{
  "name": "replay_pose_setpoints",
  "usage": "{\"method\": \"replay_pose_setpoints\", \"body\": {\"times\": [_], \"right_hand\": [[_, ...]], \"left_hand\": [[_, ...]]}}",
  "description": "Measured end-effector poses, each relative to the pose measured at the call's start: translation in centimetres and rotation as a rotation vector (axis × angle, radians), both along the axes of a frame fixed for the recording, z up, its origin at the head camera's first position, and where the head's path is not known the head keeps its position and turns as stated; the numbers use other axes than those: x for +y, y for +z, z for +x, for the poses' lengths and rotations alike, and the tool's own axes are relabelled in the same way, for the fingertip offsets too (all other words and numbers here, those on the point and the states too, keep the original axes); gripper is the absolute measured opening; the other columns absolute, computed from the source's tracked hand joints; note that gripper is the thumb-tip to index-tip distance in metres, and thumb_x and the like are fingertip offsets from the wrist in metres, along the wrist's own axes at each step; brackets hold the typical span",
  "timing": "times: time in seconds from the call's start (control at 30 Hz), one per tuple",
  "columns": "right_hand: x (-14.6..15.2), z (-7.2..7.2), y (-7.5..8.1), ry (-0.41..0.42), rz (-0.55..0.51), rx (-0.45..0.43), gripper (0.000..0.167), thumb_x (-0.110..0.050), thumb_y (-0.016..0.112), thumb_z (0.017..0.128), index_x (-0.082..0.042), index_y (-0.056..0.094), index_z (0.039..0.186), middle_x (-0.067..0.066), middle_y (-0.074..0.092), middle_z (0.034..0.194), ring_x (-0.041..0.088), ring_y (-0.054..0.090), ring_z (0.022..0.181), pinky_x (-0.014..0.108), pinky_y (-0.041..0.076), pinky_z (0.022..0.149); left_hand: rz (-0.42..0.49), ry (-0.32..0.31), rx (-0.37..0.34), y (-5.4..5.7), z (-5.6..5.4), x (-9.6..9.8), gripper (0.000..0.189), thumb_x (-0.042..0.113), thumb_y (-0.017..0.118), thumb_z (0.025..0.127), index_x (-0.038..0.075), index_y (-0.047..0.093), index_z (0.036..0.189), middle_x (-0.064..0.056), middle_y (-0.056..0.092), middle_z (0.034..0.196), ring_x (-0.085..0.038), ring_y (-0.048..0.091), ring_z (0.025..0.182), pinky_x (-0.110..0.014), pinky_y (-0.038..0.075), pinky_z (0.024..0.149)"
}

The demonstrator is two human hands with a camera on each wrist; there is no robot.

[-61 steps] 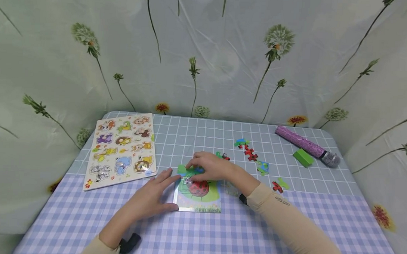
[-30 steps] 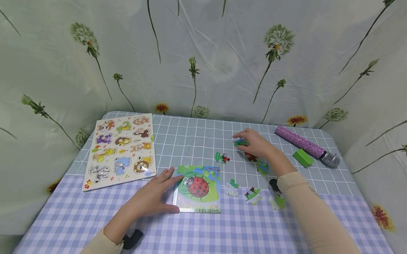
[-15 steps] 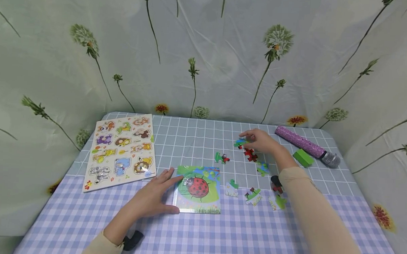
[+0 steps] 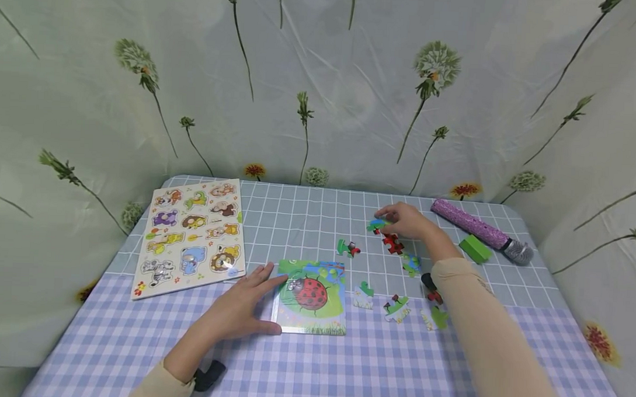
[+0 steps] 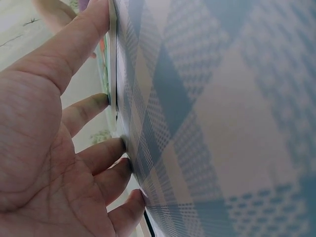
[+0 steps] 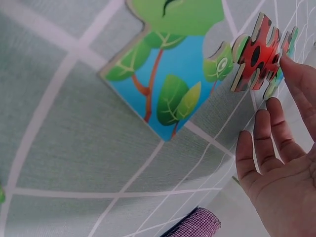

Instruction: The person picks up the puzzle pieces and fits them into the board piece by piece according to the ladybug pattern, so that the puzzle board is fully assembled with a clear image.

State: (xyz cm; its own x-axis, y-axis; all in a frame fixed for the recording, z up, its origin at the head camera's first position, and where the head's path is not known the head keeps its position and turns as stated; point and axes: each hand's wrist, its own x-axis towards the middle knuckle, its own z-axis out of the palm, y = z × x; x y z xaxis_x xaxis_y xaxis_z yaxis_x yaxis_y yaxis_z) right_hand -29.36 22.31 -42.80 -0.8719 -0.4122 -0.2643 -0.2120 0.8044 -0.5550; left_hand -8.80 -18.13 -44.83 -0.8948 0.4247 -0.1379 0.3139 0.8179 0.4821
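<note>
By the left hand (image 4: pixel 240 312), fingers spread, the left edge of the ladybug board (image 4: pixel 314 315) is being touched. Farther right and away, the blue-green piece (image 4: pixel 374 225) is being straddled at its right end by the nearer right hand (image 4: pixel 408 221), thumb toward the red piece (image 4: pixel 392 244); whether the former is being pinched cannot be told.
</note>
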Motion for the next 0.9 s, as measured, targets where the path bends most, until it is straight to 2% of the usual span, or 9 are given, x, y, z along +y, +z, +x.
{"method": "replay_pose_setpoints", "body": {"times": [0.33,0.67,0.9], "right_hand": [[-0.21,-0.28,-0.40,0.022,0.029,0.061,0.041,-0.014,0.075,0.099,-0.003,0.070,0.138,0.030,0.066,0.140,0.047,0.061,0.132,0.063,0.051,0.114],[-0.48,-0.39,-0.42,0.016,0.041,0.064,0.038,-0.013,0.074,0.099,-0.004,0.071,0.137,0.028,0.068,0.132,0.041,0.064,0.122,0.059,0.054,0.107],[-0.64,-0.63,-0.70,0.008,0.053,0.072,0.036,-0.013,0.073,0.101,-0.004,0.071,0.136,0.028,0.068,0.132,0.041,0.064,0.123,0.059,0.053,0.109]], "left_hand": [[0.007,-0.009,0.015,-0.16,-0.05,-0.02,0.104,0.057,0.093,0.076,0.022,0.049,0.163,-0.021,0.031,0.175,-0.050,0.031,0.161,-0.073,0.031,0.126],[0.009,-0.011,0.012,-0.08,-0.03,0.04,0.103,0.055,0.093,0.076,0.020,0.049,0.162,-0.022,0.031,0.175,-0.050,0.031,0.160,-0.073,0.032,0.126],[0.001,-0.015,0.023,-0.15,0.01,0.05,0.103,0.057,0.093,0.075,0.020,0.050,0.162,-0.023,0.032,0.174,-0.051,0.033,0.160,-0.073,0.033,0.125]]}}
